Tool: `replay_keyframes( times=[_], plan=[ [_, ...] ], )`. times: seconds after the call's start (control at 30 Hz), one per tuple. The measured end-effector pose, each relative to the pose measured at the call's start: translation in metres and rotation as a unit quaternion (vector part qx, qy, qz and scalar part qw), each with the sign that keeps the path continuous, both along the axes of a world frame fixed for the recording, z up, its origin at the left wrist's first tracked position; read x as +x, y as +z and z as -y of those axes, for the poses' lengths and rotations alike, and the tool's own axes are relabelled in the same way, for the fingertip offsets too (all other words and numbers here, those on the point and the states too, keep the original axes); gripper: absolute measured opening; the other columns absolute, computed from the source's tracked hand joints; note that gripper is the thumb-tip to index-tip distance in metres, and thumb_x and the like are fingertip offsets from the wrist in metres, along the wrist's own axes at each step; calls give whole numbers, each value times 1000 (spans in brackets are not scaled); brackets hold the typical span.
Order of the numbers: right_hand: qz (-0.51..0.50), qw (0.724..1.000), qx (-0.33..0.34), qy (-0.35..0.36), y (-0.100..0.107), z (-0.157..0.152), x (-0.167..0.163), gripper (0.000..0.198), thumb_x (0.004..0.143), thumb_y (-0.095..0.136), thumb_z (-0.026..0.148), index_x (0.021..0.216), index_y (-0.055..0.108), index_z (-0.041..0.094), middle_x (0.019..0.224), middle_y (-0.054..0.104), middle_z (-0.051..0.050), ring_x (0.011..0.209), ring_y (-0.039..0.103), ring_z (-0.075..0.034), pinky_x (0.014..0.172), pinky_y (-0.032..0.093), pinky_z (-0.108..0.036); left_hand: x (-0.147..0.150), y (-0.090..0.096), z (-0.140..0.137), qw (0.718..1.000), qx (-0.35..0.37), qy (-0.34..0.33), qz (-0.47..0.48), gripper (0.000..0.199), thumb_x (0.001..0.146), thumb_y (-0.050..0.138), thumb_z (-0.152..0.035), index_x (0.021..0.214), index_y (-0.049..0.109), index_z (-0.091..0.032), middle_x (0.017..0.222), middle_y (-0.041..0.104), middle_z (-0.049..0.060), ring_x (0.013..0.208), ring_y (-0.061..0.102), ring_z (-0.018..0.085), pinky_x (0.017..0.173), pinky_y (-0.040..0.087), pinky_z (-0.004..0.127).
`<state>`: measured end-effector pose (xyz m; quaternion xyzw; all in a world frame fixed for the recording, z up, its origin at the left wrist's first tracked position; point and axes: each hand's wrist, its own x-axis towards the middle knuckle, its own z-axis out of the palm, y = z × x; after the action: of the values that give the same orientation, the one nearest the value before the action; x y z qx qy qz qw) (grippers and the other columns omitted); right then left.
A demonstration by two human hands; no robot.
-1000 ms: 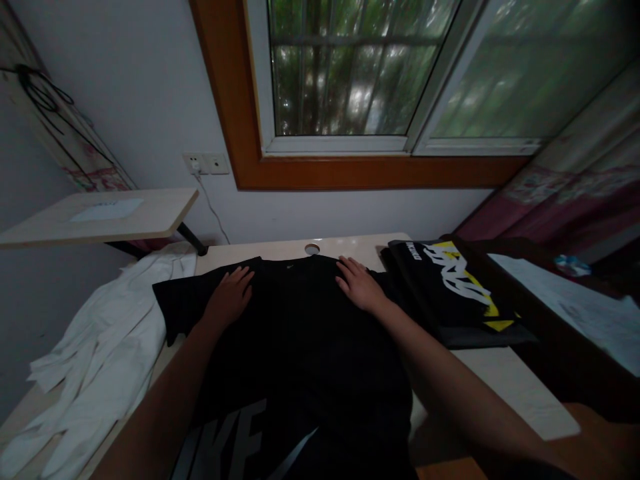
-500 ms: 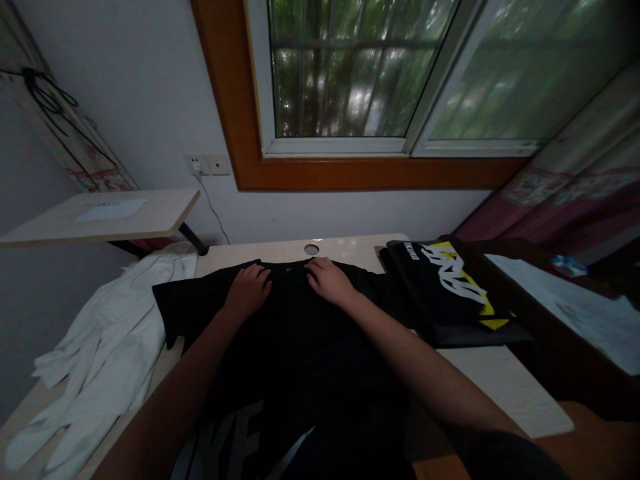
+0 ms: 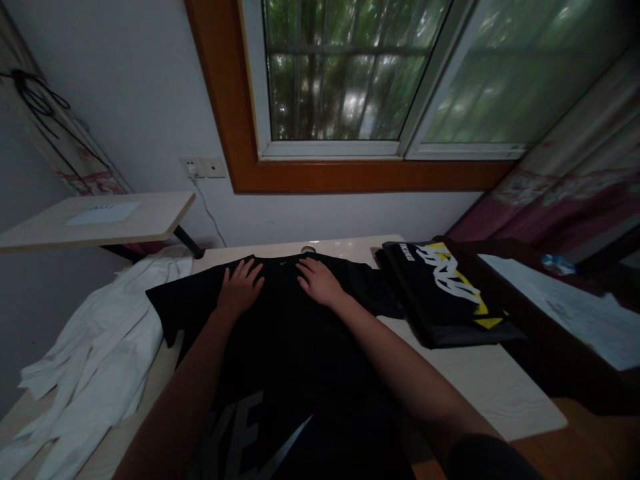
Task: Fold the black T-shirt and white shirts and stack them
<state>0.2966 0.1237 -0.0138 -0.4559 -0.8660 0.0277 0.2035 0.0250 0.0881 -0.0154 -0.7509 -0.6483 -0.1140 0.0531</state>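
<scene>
A black T-shirt [image 3: 295, 333] lies spread face up on the table, its collar toward the window and grey lettering near me. My left hand [image 3: 241, 287] rests flat on its left shoulder, fingers spread. On the other side of the collar, my right hand [image 3: 320, 281] lies palm down on the cloth with its fingers stretched out. Neither hand has cloth pinched in it. The left sleeve stretches outward, while the right sleeve reaches the folded black clothes [image 3: 440, 287] with white and yellow print.
White garments [image 3: 100, 340] lie crumpled at the left, beneath a raised wooden shelf [image 3: 165, 223]. The pale table [image 3: 490, 380] ends at the wall under the window. A dark surface at the right bears a whitish sheet [image 3: 560, 310]. A socket [image 3: 203, 167] has a cable plugged in.
The collar area lies flatter, and the right sleeve is more spread out. My fingers have straightened from a curled pose at the collar. The view has shifted slightly.
</scene>
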Motion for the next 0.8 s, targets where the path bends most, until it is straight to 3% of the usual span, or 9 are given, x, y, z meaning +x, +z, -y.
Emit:
replay_keyframes(
  times=[0.17,0.3,0.47,0.63,0.8],
  plan=[
    [-28,1000,3,-13,9,1,26,44,100,51,32,140,60,16,146,56,-13,136,51,-26,118,38,-43,-17,-1,3,1000,-8,15,-10,53,103,34,-47,153,44,-32,165,35,4,153,27,32,121,20,66],
    [-38,996,26,-82,13,-2,68,39,101,46,27,134,64,18,137,61,-12,126,56,-25,112,43,-40,-33,-1,7,999,-13,33,-17,53,103,34,-47,153,44,-31,165,34,4,154,26,31,122,19,65],
    [14,985,30,-172,-1,0,111,39,100,47,27,134,63,16,137,60,-14,125,54,-30,109,44,-43,-45,0,9,999,-22,37,-26,54,103,31,-48,154,42,-31,166,32,3,154,26,31,122,19,65],
    [23,973,52,-225,-5,7,123,40,99,51,33,134,61,19,129,62,-16,118,53,-33,104,43,-48,-50,0,13,999,-21,35,-32,53,104,32,-46,154,42,-31,166,32,4,154,26,31,122,20,65],
    [39,965,71,-248,4,14,126,45,92,60,53,115,69,15,113,63,-20,114,50,-39,99,42,-54,-55,3,18,999,-4,27,-22,53,103,35,-47,151,46,-30,165,35,5,154,25,32,121,23,65]
  ],
)
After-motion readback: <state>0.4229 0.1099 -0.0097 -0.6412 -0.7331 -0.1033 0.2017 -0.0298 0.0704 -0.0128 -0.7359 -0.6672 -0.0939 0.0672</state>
